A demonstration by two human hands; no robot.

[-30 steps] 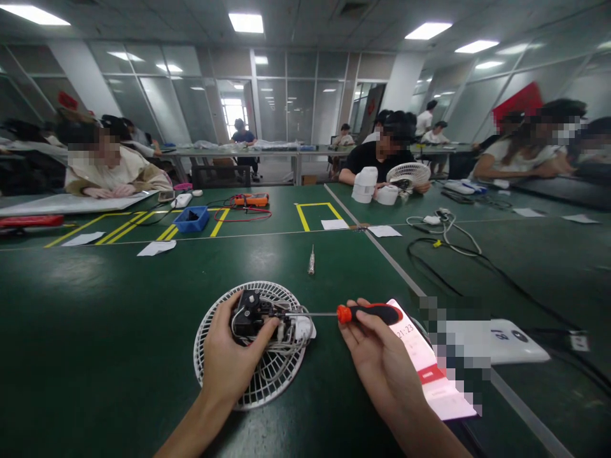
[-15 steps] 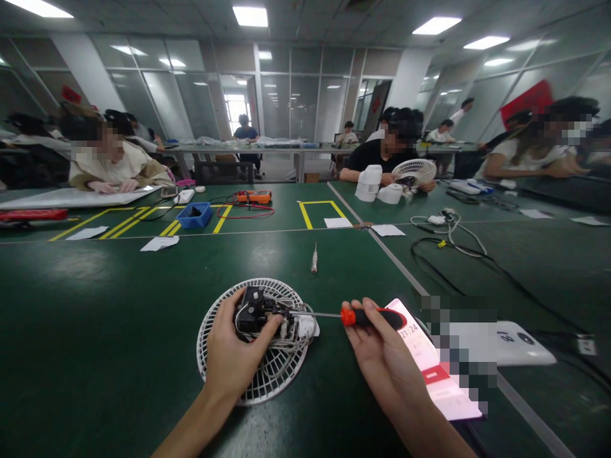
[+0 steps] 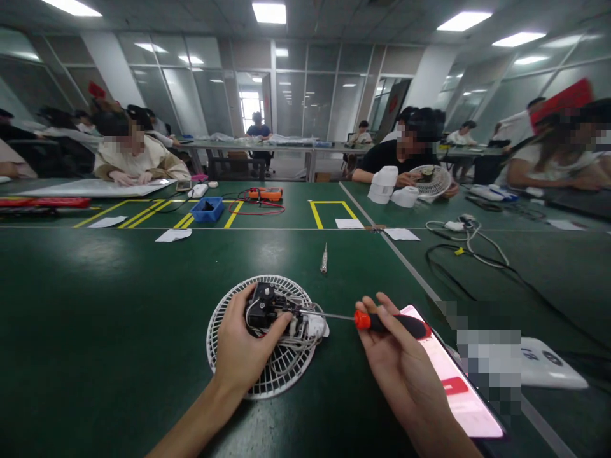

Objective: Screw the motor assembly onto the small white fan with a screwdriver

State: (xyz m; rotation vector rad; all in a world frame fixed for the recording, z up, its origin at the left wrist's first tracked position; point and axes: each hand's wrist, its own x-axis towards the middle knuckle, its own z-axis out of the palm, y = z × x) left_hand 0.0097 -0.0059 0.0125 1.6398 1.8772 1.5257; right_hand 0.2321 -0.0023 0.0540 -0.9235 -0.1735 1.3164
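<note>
My left hand (image 3: pixel 248 346) is closed around a black fan motor assembly (image 3: pixel 262 308) with pale wires bunched beside it. Under the motor lies a round white fan grille (image 3: pixel 281 385), flat on the green table. My right hand (image 3: pixel 401 350) grips a red-and-black screwdriver (image 3: pixel 391 326), thumb on top and fingers curled below the handle. The screwdriver's shaft points left, nearly level, and its tip reaches into the motor assembly; the exact contact point is hidden among the parts. Beyond the grille lies a small clear-handled screwdriver (image 3: pixel 324 261).
A lit phone (image 3: pixel 472 401) lies beneath and beside my right forearm. Cables (image 3: pixel 477 245) trail across the right side. Further back are a blue bin (image 3: pixel 207 210), an orange multimeter (image 3: pixel 265 194), and paper slips (image 3: pixel 174 235). A co-worker opposite handles another fan grille (image 3: pixel 432 182).
The whole view has shifted slightly, so most things appear further right. My right hand's fingers have opened slightly around the screwdriver handle. My left hand keeps its hold on the motor.
</note>
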